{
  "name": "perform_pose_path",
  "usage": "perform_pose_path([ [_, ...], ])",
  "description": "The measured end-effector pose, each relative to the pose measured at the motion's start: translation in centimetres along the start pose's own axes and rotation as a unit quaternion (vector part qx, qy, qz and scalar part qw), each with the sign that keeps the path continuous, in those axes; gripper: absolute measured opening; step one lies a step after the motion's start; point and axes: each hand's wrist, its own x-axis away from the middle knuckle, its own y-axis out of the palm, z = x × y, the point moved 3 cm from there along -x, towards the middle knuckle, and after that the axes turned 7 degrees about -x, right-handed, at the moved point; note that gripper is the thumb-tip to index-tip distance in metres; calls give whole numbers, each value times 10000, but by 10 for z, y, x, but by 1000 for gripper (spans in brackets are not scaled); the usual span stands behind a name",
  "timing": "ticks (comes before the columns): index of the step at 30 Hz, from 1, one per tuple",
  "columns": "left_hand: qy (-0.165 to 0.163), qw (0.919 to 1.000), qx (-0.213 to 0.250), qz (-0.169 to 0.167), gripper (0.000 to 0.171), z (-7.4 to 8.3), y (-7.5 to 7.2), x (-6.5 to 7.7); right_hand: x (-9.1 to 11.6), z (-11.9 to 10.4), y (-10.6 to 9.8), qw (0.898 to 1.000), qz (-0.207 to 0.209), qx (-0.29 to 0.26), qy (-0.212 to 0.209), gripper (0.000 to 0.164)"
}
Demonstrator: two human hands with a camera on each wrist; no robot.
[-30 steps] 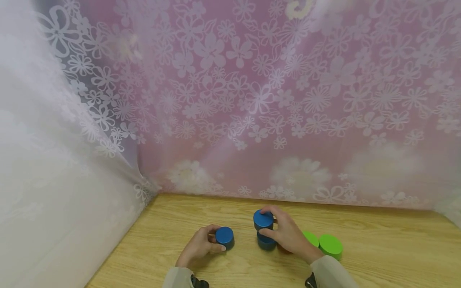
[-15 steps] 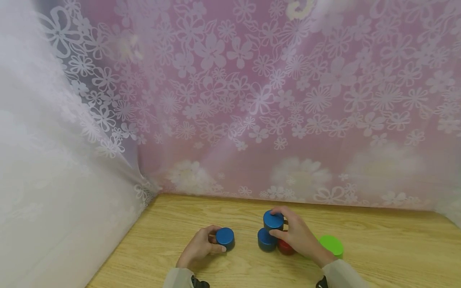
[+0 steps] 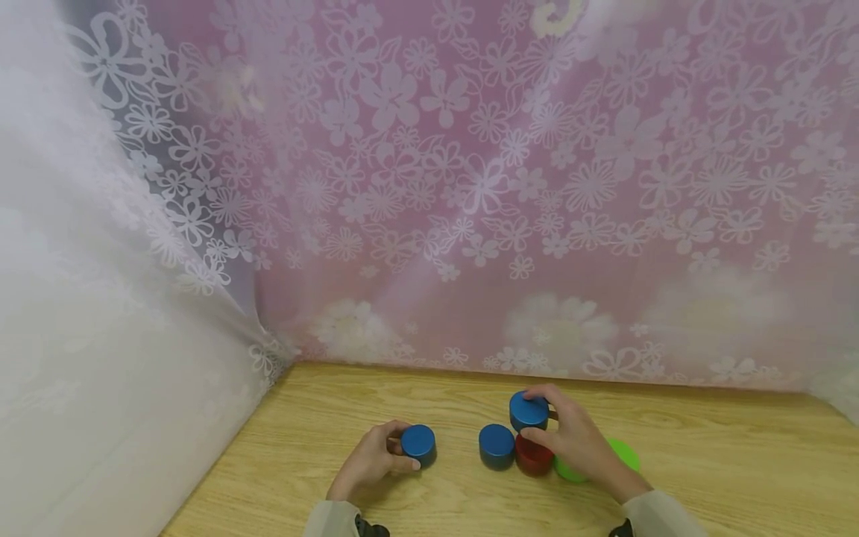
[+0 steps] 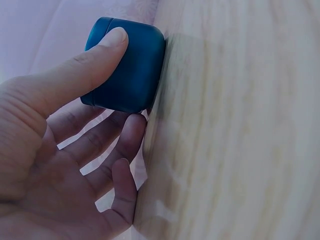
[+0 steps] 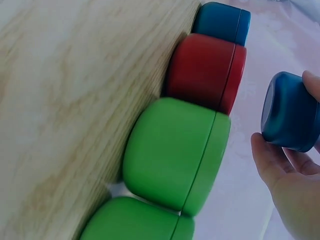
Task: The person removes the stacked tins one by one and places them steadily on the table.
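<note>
On the left, a round blue tin (image 3: 419,443) stands on the table, and my left hand (image 3: 373,456) grips its side between thumb and fingers. The left wrist view has the thumb across this blue tin (image 4: 132,67). My right hand (image 3: 579,440) pinches a second blue tin (image 3: 529,412) in the air, above and behind the row. In the right wrist view that lifted blue tin (image 5: 288,112) is apart from the others. A third blue tin (image 3: 496,447) stands beside a red tin (image 3: 535,456), whose top the right thumb partly covers.
Two green tins (image 5: 172,152) continue the row right of the red one, partly hidden by the right hand in the head view. The wooden table (image 3: 376,395) ends at a pink flowered cloth (image 3: 470,298). White cloth (image 3: 134,373) hangs at the left.
My right hand has carried its blue tin rightward, from over the standing blue tin to over the red one. The left hand and its tin have stayed in place.
</note>
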Motion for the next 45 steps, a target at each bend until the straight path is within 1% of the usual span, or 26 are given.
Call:
perform_pose_path([
  [6,10,10000,16,-47,52,-2,1,-1,8,0,-11,9999,63,115,-23,44],
  [13,6,10000,5,-52,52,-2,2,-2,13,3,-24,9993,115,212,270,45],
  [19,19,10000,-45,-33,52,-2,3,-2,16,3,-33,9994,113,287,174,45],
  [24,35,10000,-77,-5,51,-1,1,-2,18,7,-40,9988,234,428,51,46],
  [28,124,9999,-89,-3,51,1,1,-3,20,8,-48,9982,321,511,35,47],
  [35,82,9999,-87,25,51,1,1,-2,26,9,-61,9971,370,667,83,48],
  [40,134,9999,-103,11,50,1,1,-3,30,12,-70,9955,431,833,90,48],
  [45,119,9999,-50,-14,50,-1,1,-1,35,16,-76,9939,527,965,-28,49],
])
